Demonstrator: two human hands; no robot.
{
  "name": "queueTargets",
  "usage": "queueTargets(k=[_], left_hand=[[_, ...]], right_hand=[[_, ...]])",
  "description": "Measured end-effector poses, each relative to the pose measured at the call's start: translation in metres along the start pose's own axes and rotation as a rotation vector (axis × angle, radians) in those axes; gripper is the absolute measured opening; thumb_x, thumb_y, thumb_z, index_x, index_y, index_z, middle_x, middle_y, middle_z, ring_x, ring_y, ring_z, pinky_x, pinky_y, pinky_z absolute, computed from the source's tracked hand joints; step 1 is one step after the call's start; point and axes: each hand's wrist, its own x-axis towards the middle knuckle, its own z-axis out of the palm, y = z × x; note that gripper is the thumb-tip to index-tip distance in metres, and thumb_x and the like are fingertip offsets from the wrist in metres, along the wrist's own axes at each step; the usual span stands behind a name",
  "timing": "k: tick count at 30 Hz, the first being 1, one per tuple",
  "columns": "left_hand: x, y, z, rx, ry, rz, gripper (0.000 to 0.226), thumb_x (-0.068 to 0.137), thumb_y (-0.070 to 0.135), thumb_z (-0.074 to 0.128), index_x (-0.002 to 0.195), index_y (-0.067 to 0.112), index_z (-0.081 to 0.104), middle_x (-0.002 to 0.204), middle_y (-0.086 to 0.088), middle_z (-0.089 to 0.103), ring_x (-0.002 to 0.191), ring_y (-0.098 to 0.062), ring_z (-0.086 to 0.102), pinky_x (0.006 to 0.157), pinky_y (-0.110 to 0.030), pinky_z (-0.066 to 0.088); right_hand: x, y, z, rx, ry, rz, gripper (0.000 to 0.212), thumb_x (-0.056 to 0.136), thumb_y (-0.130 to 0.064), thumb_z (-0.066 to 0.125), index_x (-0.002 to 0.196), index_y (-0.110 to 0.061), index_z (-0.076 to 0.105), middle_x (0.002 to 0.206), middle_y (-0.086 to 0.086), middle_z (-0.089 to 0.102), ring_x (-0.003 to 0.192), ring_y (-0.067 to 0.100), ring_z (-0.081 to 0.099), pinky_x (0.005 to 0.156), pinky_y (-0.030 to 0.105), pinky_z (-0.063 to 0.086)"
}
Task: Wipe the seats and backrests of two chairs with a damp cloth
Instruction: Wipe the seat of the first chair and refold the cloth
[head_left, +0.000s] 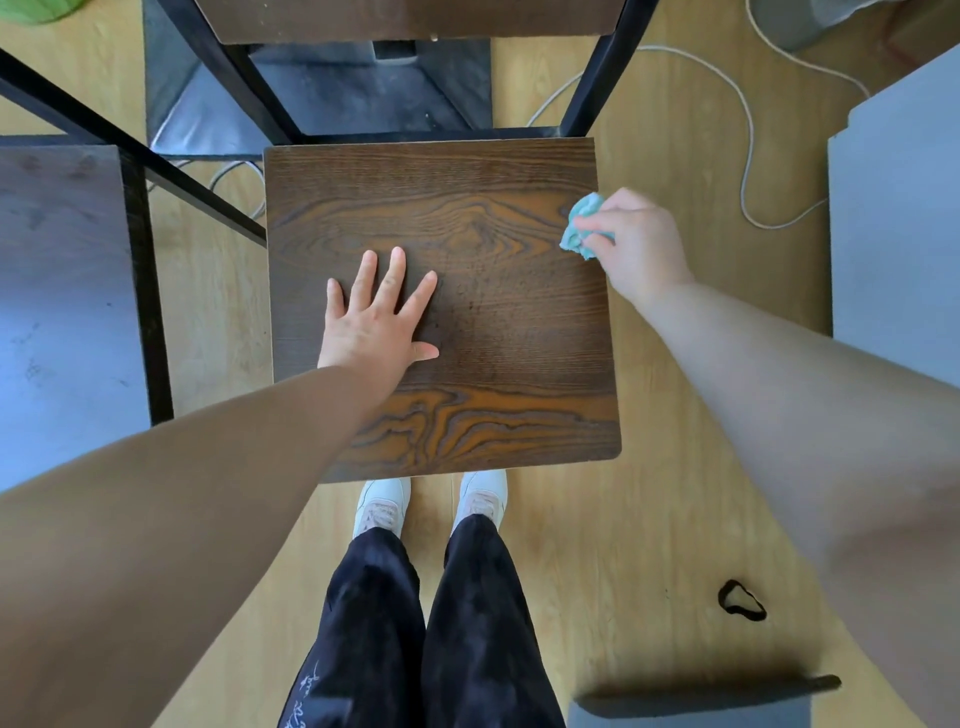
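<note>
Pale wood-look floor, white cord looping across it, black band, dark grey mat

Square chair seat, dark brown wood grain, level, on black metal frame; backrest same wood, cut off at top. Teal cloth bunched, pinched in right hand, on seat's right edge. second chair partly visible left
</note>
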Motion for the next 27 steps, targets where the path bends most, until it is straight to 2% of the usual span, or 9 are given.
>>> queueTargets(k=[5,14,18,22,27], left_hand=[[-0.001,0.000,0.000,-0.013,-0.011,-0.008,0.081,0.095,0.068,0.031,0.155,0.037,-0.015,0.165,-0.004,-0.020,0.151,-0.032,-0.016,0.120,-0.059,0.009],[-0.024,0.001,0.007,-0.096,0.073,0.017,0.080,0.096,0.065,0.036,0.159,0.032,0.001,0.167,-0.006,-0.006,0.153,-0.028,-0.007,0.123,-0.051,0.008],[-0.048,0.001,0.019,-0.071,0.073,0.036,0.078,0.096,0.063,0.036,0.159,0.032,0.001,0.167,-0.006,-0.006,0.153,-0.028,-0.006,0.123,-0.051,0.008],[-0.064,0.000,0.023,-0.105,0.066,0.010,0.076,0.097,0.062,0.037,0.159,0.034,0.004,0.167,-0.005,-0.005,0.153,-0.028,-0.005,0.123,-0.052,0.009],[-0.072,-0.002,0.008,-0.113,0.069,0.000,0.073,0.099,0.060,0.035,0.159,0.033,0.003,0.167,-0.005,-0.008,0.153,-0.028,-0.008,0.124,-0.051,0.008]], right_hand=[[-0.057,0.001,0.013,0.000,0.028,0.011,0.021,0.089,-0.001,0.064,0.102,-0.009,0.078,0.099,0.011,0.063,0.096,0.033,0.059,0.082,0.031,0.046],[-0.165,-0.002,0.036,-0.010,0.057,0.080,0.023,0.084,0.002,0.071,0.101,-0.012,0.078,0.094,0.005,0.066,0.090,0.028,0.062,0.078,0.016,0.036],[-0.203,-0.009,0.042,0.008,0.041,0.114,0.024,0.083,0.004,0.072,0.101,-0.010,0.078,0.095,0.004,0.066,0.089,0.029,0.062,0.078,0.022,0.041],[-0.220,-0.026,0.045,0.068,0.020,0.247,0.020,0.089,0.000,0.068,0.106,-0.007,0.076,0.101,0.005,0.065,0.092,0.023,0.061,0.077,0.020,0.040],[-0.220,-0.044,0.049,0.160,0.022,0.492,0.023,0.094,-0.011,0.063,0.114,-0.014,0.073,0.116,0.000,0.063,0.100,0.017,0.060,0.078,0.020,0.040]])
